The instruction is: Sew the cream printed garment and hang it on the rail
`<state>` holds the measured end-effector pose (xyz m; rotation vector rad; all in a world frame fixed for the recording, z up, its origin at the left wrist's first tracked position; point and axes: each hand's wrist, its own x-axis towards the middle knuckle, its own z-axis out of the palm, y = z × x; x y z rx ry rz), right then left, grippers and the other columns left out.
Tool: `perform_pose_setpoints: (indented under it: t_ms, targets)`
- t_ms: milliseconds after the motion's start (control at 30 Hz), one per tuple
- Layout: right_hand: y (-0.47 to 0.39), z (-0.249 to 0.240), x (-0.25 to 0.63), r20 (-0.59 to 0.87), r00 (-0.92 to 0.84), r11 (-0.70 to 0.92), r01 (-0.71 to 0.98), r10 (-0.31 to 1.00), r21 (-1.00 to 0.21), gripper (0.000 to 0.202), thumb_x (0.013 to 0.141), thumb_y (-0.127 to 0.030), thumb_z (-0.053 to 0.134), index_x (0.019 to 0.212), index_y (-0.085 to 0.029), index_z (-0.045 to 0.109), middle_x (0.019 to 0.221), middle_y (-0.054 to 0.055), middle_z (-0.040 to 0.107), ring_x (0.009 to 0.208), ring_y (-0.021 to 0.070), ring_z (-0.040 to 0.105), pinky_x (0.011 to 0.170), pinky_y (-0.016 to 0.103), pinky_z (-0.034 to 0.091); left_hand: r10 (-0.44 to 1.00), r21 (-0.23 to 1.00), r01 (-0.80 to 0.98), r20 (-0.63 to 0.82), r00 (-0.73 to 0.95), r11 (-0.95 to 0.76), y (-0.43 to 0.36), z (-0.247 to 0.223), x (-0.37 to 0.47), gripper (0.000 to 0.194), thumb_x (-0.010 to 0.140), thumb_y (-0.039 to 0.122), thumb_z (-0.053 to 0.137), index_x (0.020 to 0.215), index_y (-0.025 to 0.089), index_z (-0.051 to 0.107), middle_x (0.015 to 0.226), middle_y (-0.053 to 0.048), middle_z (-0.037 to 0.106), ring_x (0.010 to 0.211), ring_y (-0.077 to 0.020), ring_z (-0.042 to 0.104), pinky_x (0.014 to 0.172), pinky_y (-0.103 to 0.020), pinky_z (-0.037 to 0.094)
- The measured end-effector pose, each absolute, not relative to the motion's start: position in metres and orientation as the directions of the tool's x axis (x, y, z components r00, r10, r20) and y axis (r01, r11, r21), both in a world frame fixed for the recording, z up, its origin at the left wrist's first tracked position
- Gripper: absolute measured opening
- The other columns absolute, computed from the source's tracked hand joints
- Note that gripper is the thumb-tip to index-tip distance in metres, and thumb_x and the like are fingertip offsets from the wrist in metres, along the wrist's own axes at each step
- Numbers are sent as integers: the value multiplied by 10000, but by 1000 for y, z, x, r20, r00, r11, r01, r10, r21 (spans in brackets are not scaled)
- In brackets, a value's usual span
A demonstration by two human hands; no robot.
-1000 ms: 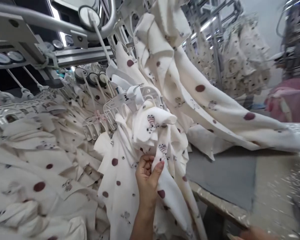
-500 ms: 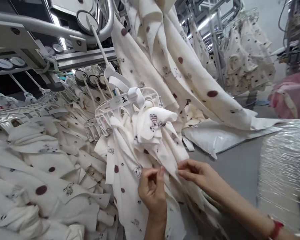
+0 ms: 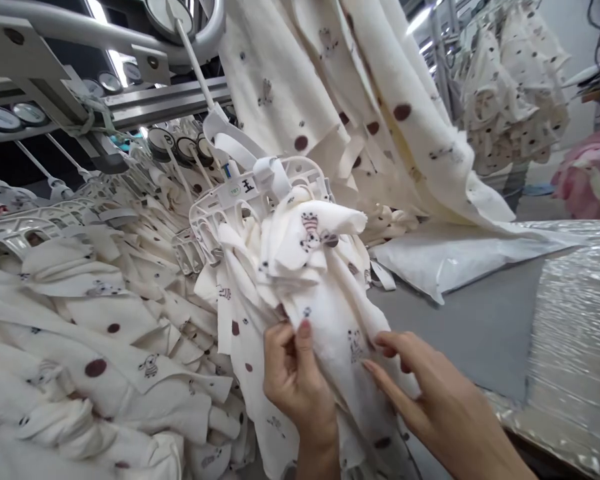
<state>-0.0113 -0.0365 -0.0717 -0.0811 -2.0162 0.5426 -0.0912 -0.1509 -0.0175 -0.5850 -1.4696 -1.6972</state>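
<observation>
A cream garment (image 3: 325, 293) printed with maroon dots and small zebra figures hangs from a white plastic hanger (image 3: 260, 193) at the centre. My left hand (image 3: 295, 387) pinches a fold of this garment between thumb and fingers. My right hand (image 3: 420, 393) lies against the same cloth from the right, fingers spread and touching the fabric near a zebra print. The hanger's rod runs up to a round disc on the overhead metal rail (image 3: 80, 40).
Several matching garments on white hangers (image 3: 80, 320) crowd the left side. More spotted cloth (image 3: 360, 100) drapes from above onto a grey table (image 3: 470, 327). A white plastic bag (image 3: 455, 253) lies on it; shiny wrapped material (image 3: 575, 333) sits right. Pink fabric (image 3: 590, 180) shows far right.
My right hand came in from the lower right and now rests on the garment. My left hand shifted its pinch slightly higher. The draped cloth above swung up and back.
</observation>
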Motion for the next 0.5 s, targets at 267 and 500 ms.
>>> perform_pose_setpoints:
  t_ms: [267, 500]
  targets:
    - [-69, -76, 27, 749, -577, 819, -223, 327, -529, 392, 1089, -557, 470, 1270, -213, 515, 1045, 81, 680, 866, 214, 727, 632, 257, 570, 168, 894, 313, 378, -910, -319, -151, -1, -58, 398, 843, 476, 785, 743, 183, 534, 503, 76, 510, 372, -57, 481, 404, -150, 403]
    - [-52, -86, 10, 721, -608, 771, -266, 332, -579, 336, 1087, -403, 415, 848, -263, 606, 682, -53, 625, 549, 151, 639, 495, 220, 512, 132, 835, 504, 537, -833, -219, -151, 17, -50, 405, 814, 405, 824, 629, 167, 554, 568, 52, 510, 540, -53, 495, 551, -146, 442]
